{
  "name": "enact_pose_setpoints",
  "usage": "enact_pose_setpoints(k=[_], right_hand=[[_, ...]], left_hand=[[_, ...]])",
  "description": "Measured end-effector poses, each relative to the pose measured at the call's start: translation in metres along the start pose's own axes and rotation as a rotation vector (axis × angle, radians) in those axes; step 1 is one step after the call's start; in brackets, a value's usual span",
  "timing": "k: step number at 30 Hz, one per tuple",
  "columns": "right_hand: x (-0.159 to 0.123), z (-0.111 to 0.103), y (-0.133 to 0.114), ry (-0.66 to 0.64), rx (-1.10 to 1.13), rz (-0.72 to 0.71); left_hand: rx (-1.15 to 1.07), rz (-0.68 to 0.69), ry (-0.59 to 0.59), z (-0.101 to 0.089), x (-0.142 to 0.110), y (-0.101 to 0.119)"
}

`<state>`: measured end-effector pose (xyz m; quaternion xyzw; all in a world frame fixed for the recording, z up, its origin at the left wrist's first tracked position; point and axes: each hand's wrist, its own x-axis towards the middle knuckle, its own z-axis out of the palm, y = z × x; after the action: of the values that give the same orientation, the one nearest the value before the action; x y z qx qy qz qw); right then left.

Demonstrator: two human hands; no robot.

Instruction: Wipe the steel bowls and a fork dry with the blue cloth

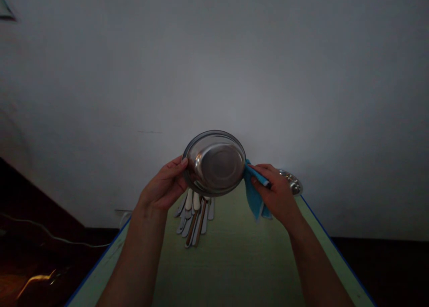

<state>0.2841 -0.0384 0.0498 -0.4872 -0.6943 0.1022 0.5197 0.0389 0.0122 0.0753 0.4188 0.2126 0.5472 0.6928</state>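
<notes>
A shiny metal bowl (221, 164) is held up above the table, tilted so that its underside faces me. My left hand (169, 182) grips its left rim, thumb on the outer side and fingers behind. On the other side, my right hand (275, 191) is closed around a blue cloth (254, 197), which touches the bowl's right rim and hangs down below the fingers. Beneath the bowl, several pieces of cutlery (194, 222) lie in a bunch on the table, some with white handles and some with brown ones; the bowl hides their far ends.
The pale green table (231, 262) has blue edges and reaches to a grey-white wall (214, 65). A second metal dish (294, 182) sits at its far right corner, partly behind my right hand. A white cable (60, 237) runs at the left, beyond the table.
</notes>
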Motion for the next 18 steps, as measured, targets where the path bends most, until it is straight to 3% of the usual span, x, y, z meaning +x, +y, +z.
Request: enact_pose_setpoints(k=[18], right_hand=[[-0.0015,-0.0008,-0.0023,-0.041,-0.040,-0.017]], left_hand=[[-0.074,-0.023,0.159,0.0079,-0.0008,0.0024]])
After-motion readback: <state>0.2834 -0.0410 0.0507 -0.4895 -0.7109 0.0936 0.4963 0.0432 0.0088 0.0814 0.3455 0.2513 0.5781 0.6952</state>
